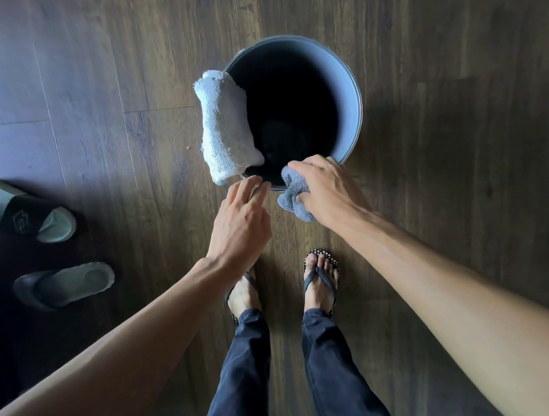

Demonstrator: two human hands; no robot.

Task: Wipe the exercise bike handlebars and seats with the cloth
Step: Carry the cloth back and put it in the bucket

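Observation:
A grey bucket (350, 90) stands on the wooden floor in front of my feet, dark inside. A white towel (223, 125) hangs over its left rim. My right hand (325, 187) is at the bucket's near rim, closed around a bunched grey cloth (293, 193). My left hand (242, 218) reaches to the near rim just left of it, fingers together and touching the rim and a thin metal handle there. No exercise bike is in view.
Two grey slippers (64, 285) (33, 213) lie on the floor at the left. My feet in flip-flops (321, 281) stand just behind the bucket. Wooden floor planks (450, 108) surround the bucket on all sides.

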